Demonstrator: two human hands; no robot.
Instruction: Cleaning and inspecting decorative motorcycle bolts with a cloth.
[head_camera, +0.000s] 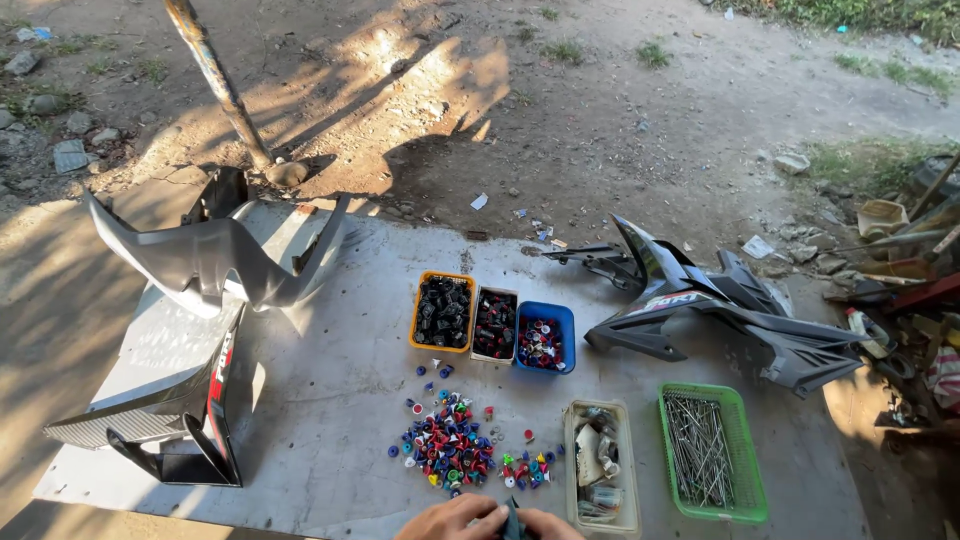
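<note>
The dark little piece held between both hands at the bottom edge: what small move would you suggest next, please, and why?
Probably lift it up into view: the left hand and right hand pinch the dark piece at the frame's edge, half cut off.

Left hand, right hand together; seemingly pinching

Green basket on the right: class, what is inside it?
The green basket holds a heap of thin grey metal rods, like long nails or spokes. They cover most of its floor, so anything beneath them is hidden.

Hands — cut off below
</note>
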